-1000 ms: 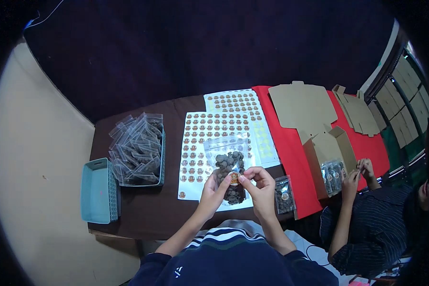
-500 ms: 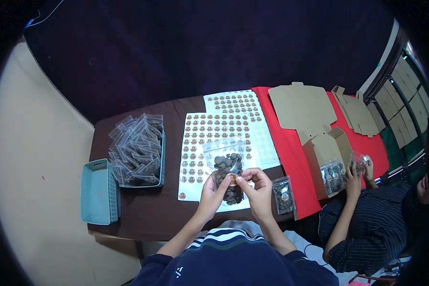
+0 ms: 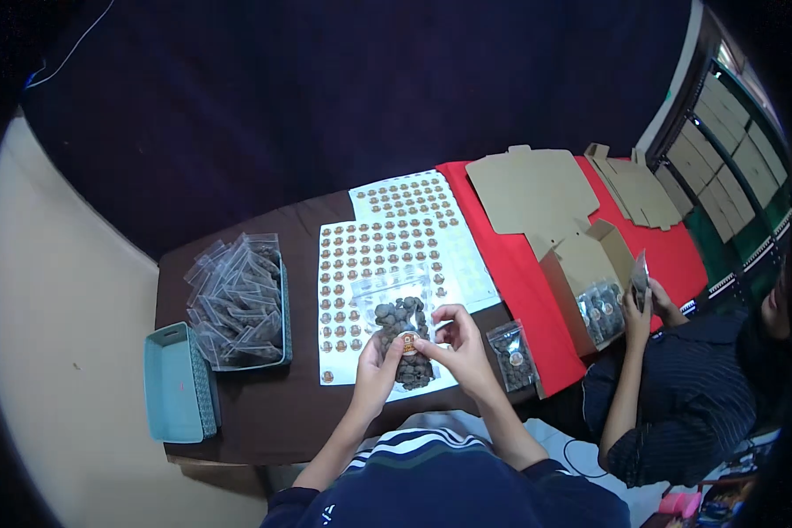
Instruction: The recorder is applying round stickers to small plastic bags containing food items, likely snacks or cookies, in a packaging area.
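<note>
A clear zip bag [image 3: 399, 314] of dark, lumpy pieces is held upright in front of me, above the sticker sheets. My left hand [image 3: 376, 370] grips its left edge, the thumb on the front. On the bag's front sits a round orange-brown sticker [image 3: 409, 341], with both thumbs pressing at its edges. My right hand [image 3: 463, 356] is closed at the bag's right side, fingers curled; their tips are partly hidden. Beneath the bag lies a white sheet of round stickers [image 3: 361, 251], with gaps on its right side. Another filled zip bag [image 3: 512, 356] bearing a sticker lies right of my hand.
Left stand a teal basket [image 3: 288, 339] heaped with filled zip bags and a second teal basket [image 3: 178, 387]. On the red cloth [image 3: 559, 370] are an open cardboard box [image 3: 565, 295] holding bags and flat cardboard [image 3: 537, 189]. A co-worker's hands [image 3: 640, 308] hold a bag beside the box.
My view has shifted slightly. Both my hands keep hold of the bag, thumbs still at the sticker. The co-worker has lifted and tilted their bag upright.
</note>
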### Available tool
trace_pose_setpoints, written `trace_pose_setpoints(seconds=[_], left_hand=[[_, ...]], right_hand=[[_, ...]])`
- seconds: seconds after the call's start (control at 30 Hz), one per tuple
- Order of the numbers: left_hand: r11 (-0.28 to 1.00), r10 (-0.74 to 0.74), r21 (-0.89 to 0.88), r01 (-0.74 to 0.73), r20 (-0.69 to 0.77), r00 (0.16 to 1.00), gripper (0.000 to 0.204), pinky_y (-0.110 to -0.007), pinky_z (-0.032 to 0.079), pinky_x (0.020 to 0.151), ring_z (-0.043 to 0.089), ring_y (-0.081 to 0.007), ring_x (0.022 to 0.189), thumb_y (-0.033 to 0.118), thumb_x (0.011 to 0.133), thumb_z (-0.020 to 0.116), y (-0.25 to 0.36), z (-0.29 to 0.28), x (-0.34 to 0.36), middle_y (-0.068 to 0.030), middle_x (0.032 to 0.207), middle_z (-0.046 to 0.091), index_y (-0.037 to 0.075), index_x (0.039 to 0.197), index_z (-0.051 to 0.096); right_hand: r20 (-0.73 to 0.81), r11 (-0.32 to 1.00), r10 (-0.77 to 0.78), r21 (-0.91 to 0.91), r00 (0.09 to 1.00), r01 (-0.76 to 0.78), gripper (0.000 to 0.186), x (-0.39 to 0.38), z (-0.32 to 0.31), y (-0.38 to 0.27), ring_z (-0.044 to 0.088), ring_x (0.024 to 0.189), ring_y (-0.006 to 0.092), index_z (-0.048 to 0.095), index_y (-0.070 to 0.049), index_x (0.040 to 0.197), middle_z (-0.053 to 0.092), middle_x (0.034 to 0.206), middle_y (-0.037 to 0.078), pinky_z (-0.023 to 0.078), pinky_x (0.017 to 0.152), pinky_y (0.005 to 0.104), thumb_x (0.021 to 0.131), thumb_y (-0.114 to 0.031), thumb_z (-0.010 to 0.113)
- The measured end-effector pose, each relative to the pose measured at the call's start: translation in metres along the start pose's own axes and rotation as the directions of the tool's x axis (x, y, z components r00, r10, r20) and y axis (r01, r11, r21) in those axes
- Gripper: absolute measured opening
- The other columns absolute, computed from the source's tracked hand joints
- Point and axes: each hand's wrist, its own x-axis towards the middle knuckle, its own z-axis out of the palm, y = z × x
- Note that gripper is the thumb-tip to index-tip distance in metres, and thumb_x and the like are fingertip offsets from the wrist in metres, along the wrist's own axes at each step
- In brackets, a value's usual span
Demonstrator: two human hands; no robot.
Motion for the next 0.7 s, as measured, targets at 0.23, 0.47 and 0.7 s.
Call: trace_pose_setpoints(seconds=[0.23,0.47,0.7], left_hand=[[1.0,-0.012,0.001,0.012,0.044,0.999,0.032,-0.025,0.041,0.084,0.053,-0.0113,0.094,0.022,0.091,0.05,-0.007,0.004,-0.006,-0.0084,0.103,0.057,-0.004,0.11,0.047],[0.992,0.077,0.093,-0.084,0.074,0.994,0.039,-0.025,0.042,0.082,0.053,-0.0115,0.094,0.025,0.092,0.049,-0.002,-0.002,-0.005,-0.0095,0.104,0.058,-0.007,0.114,0.046],[0.979,0.03,0.199,-0.043,0.066,0.997,0.037,-0.024,0.041,0.082,0.053,-0.0105,0.092,0.028,0.093,0.047,0.007,0.0,-0.001,-0.0081,0.101,0.058,-0.004,0.111,0.049]], right_hand=[[0.136,0.995,0.085,-0.062,0.987,-0.077,0.03,0.0,0.0,-0.012,0.05,0.079,0.0047,0.053,0.0,0.099,0.056,0.086,0.001,0.042,0.068,0.019,0.077,-0.015,0.068],[0.077,0.971,-0.056,-0.228,0.995,0.073,0.027,0.002,0.004,-0.008,0.046,0.066,0.005,0.057,0.003,0.085,0.053,0.07,0.004,0.038,0.053,0.0227,0.079,-0.022,0.065],[0.038,0.981,-0.13,-0.143,0.991,0.135,0.03,0.009,0.008,0.003,0.045,0.069,0.0093,0.053,0.003,0.081,0.052,0.07,0.006,0.039,0.062,0.0265,0.087,-0.026,0.055]])
